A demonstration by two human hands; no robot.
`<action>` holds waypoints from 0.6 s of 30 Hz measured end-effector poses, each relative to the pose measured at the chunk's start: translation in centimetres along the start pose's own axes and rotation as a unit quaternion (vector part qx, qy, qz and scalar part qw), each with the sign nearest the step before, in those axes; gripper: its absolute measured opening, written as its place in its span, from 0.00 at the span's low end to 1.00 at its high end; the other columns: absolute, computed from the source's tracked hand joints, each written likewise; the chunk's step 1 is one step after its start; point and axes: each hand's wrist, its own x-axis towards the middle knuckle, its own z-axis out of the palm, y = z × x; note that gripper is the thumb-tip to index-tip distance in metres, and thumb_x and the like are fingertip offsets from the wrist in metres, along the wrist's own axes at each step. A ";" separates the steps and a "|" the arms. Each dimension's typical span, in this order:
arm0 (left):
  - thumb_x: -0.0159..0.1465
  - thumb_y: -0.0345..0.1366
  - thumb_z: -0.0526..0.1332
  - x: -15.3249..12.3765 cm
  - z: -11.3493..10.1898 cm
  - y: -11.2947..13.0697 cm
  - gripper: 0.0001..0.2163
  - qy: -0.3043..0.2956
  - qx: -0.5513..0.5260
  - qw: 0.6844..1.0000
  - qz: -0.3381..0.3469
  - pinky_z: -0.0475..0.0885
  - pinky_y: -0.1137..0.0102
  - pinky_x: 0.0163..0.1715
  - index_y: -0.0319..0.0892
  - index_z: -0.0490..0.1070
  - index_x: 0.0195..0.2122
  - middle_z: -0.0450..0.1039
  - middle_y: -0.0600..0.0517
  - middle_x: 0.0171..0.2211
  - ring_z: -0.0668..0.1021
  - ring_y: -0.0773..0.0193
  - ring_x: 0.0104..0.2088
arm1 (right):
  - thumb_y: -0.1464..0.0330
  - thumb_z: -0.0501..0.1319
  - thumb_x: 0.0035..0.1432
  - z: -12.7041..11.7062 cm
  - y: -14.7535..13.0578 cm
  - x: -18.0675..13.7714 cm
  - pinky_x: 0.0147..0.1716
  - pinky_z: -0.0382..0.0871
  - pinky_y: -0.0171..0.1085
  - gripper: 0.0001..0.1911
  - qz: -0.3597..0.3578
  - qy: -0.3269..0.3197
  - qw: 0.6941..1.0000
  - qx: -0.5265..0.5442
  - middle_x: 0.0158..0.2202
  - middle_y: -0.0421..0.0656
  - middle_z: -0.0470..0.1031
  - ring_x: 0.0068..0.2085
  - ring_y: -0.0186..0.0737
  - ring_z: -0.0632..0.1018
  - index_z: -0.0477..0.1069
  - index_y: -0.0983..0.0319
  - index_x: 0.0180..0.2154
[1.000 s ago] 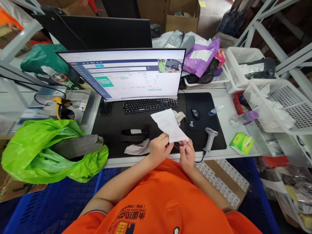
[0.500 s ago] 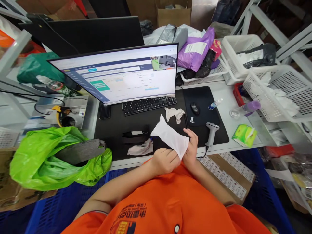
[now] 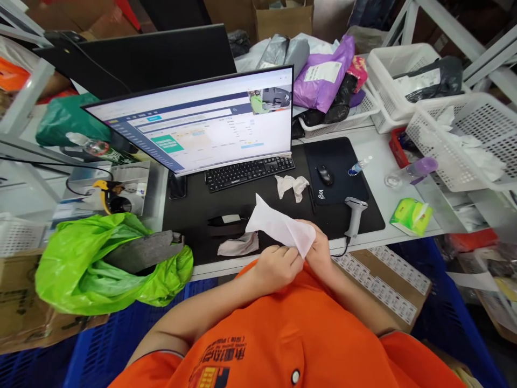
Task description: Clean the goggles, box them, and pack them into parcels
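A white sheet of paper or tissue [image 3: 278, 225] is held in front of my chest, over the near edge of the black desk mat [image 3: 194, 207]. My left hand [image 3: 278, 265] grips its lower edge with curled fingers. My right hand [image 3: 321, 249] is closed on the sheet's right corner. Another crumpled white tissue [image 3: 291, 186] lies on the mat just beyond, and a flat greyish one [image 3: 238, 245] lies to the left of my hands. A barcode scanner [image 3: 354, 215] stands to the right of my right hand.
A monitor [image 3: 202, 124], keyboard [image 3: 248, 171], mouse [image 3: 323, 174] on a mouse pad, and a green tissue pack [image 3: 411, 216] sit on the desk. White baskets [image 3: 464, 140] stand at right, parcels [image 3: 323, 81] behind. A green plastic bag [image 3: 92, 264] lies at left.
The sheet has come down from upright to tilted low toward my chest, and both hands have drawn closer together and nearer my body. The view has shifted slightly.
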 end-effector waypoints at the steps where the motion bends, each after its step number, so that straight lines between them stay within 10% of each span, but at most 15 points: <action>1: 0.66 0.36 0.63 -0.1 -0.5 -0.4 0.09 0.016 -0.015 1.000 0.007 0.61 0.67 0.21 0.43 0.69 0.28 0.70 0.54 0.24 0.71 0.67 0.23 | 0.69 0.58 0.60 -0.2 0.1 0.2 0.46 0.78 0.43 0.16 0.002 0.001 1.000 -0.001 0.47 0.47 0.81 0.46 0.45 0.81 0.77 0.60 0.48; 5: 0.61 0.52 0.68 0.1 -3.5 -4.0 0.22 0.136 -0.059 0.989 -0.018 0.74 0.62 0.47 0.43 0.73 0.49 0.77 0.45 0.43 0.79 0.56 0.45 | 0.68 0.61 0.61 -1.7 -0.4 2.0 0.45 0.77 0.41 0.13 -0.050 -0.067 0.996 0.003 0.47 0.47 0.81 0.46 0.45 0.81 0.78 0.59 0.47; 9: 0.56 0.68 0.61 2.0 -5.9 -7.7 0.42 0.059 -0.084 0.993 -0.059 0.59 0.45 0.64 0.43 0.64 0.63 0.63 0.34 0.65 0.65 0.40 0.66 | 0.70 0.61 0.62 -2.8 -2.5 4.0 0.46 0.76 0.39 0.14 -0.114 -0.135 0.984 0.000 0.49 0.47 0.79 0.48 0.43 0.81 0.77 0.57 0.49; 18: 0.73 0.40 0.52 4.9 -3.9 -3.5 0.23 -0.029 0.091 0.992 -0.084 0.52 0.51 0.70 0.30 0.64 0.63 0.65 0.36 0.64 0.66 0.48 0.67 | 0.69 0.59 0.61 -0.7 -3.9 5.4 0.36 0.76 0.36 0.08 -0.162 -0.108 0.980 -0.049 0.37 0.46 0.80 0.36 0.41 0.80 0.78 0.61 0.36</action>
